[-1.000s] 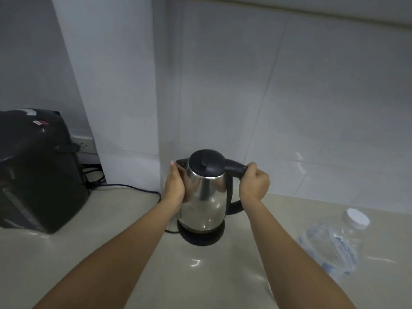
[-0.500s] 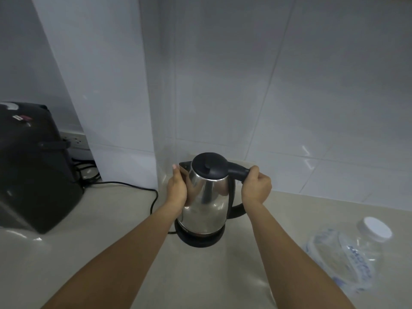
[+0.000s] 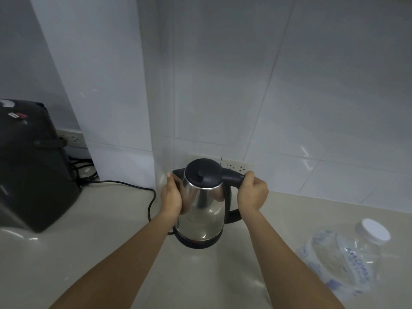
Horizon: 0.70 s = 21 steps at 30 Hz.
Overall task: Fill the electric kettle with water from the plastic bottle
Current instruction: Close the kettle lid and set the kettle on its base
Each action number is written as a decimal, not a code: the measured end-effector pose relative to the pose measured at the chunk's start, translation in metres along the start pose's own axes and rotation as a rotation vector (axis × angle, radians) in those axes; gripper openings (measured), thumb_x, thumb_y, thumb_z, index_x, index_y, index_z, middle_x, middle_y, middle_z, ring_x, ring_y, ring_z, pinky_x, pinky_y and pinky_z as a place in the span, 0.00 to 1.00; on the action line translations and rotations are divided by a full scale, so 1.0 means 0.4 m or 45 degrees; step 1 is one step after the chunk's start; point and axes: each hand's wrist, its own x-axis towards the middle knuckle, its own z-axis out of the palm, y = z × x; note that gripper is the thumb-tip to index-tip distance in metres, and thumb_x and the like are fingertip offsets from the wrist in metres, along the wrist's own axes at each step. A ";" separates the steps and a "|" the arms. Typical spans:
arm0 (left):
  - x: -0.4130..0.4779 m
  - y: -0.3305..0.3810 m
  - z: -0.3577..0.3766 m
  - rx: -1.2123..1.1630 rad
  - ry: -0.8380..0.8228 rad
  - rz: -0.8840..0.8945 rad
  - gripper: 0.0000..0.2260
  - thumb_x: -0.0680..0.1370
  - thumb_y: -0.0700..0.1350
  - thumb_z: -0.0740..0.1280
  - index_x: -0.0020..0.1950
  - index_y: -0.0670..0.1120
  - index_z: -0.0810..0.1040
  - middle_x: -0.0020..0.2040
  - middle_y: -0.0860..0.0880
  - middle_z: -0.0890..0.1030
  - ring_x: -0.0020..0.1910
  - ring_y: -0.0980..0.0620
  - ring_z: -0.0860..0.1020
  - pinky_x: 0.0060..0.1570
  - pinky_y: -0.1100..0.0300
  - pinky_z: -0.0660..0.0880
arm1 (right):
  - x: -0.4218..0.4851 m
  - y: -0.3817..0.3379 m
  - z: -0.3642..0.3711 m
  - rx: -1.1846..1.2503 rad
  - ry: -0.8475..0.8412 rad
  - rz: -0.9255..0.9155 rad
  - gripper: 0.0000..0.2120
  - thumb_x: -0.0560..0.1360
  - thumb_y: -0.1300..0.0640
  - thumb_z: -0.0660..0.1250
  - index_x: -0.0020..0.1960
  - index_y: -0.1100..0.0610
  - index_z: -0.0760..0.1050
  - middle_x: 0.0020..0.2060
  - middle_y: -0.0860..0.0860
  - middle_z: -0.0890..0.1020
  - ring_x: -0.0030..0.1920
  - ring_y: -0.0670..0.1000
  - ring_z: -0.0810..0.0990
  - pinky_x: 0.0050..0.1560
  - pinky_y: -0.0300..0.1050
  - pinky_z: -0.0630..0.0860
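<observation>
Right hand (image 3: 253, 192) clenched on the electric kettle (image 3: 200, 208) handle, left hand (image 3: 172, 197) steadying its steel side (lid shut), plastic bottle (image 3: 341, 262) capped right of the grip.

The kettle (image 3: 200, 210) is set on its base (image 3: 198, 241) at the middle of the table (image 3: 100, 253), close to the far wall (image 3: 312, 85). It is flanked by the left hand (image 3: 171, 197), laid against its left side, and the right hand (image 3: 253, 194), closed on the handle (image 3: 233, 178) at its right. The bottle (image 3: 341, 259) is placed near and right of the kettle, apart from it. An appliance (image 3: 29, 168) is found at the far left, and a cord (image 3: 133, 188) lies between it and the kettle. An outlet (image 3: 239, 167) is set in the wall just behind the kettle.
</observation>
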 end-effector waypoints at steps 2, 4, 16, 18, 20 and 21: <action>-0.003 -0.008 -0.002 0.012 -0.001 -0.010 0.22 0.81 0.59 0.44 0.44 0.52 0.74 0.49 0.45 0.78 0.51 0.47 0.75 0.56 0.52 0.68 | -0.005 0.012 -0.002 0.039 -0.002 0.000 0.19 0.74 0.55 0.57 0.27 0.61 0.67 0.23 0.53 0.67 0.27 0.52 0.66 0.31 0.45 0.62; 0.001 -0.015 -0.004 0.031 0.004 -0.022 0.23 0.80 0.60 0.45 0.44 0.50 0.75 0.51 0.43 0.79 0.54 0.45 0.76 0.59 0.49 0.70 | -0.007 0.015 -0.003 0.049 -0.010 0.008 0.18 0.74 0.55 0.57 0.28 0.62 0.67 0.24 0.54 0.67 0.28 0.53 0.66 0.32 0.45 0.62; 0.001 -0.017 0.000 -0.067 0.000 -0.071 0.21 0.81 0.57 0.48 0.44 0.46 0.76 0.45 0.45 0.80 0.49 0.47 0.76 0.51 0.53 0.69 | -0.003 0.014 -0.046 0.267 -0.346 0.187 0.19 0.73 0.48 0.56 0.33 0.60 0.75 0.26 0.55 0.74 0.32 0.53 0.73 0.39 0.47 0.69; -0.003 -0.014 0.002 -0.080 0.004 -0.079 0.20 0.81 0.56 0.49 0.44 0.47 0.75 0.46 0.45 0.79 0.49 0.46 0.75 0.52 0.52 0.68 | -0.003 0.009 -0.059 0.315 -0.430 0.238 0.19 0.69 0.47 0.56 0.36 0.61 0.76 0.28 0.54 0.74 0.33 0.52 0.73 0.40 0.46 0.69; -0.006 -0.011 0.003 -0.087 0.002 -0.100 0.20 0.81 0.56 0.49 0.46 0.47 0.75 0.46 0.45 0.79 0.50 0.46 0.75 0.53 0.52 0.69 | -0.004 0.004 -0.069 0.346 -0.492 0.267 0.19 0.68 0.47 0.57 0.40 0.62 0.77 0.31 0.54 0.75 0.34 0.51 0.73 0.39 0.45 0.70; -0.005 -0.011 0.004 -0.096 0.001 -0.109 0.20 0.81 0.56 0.49 0.47 0.47 0.75 0.44 0.46 0.78 0.49 0.47 0.74 0.53 0.52 0.68 | -0.005 0.000 -0.072 0.345 -0.513 0.271 0.17 0.69 0.48 0.58 0.41 0.61 0.77 0.33 0.54 0.75 0.35 0.51 0.73 0.39 0.44 0.70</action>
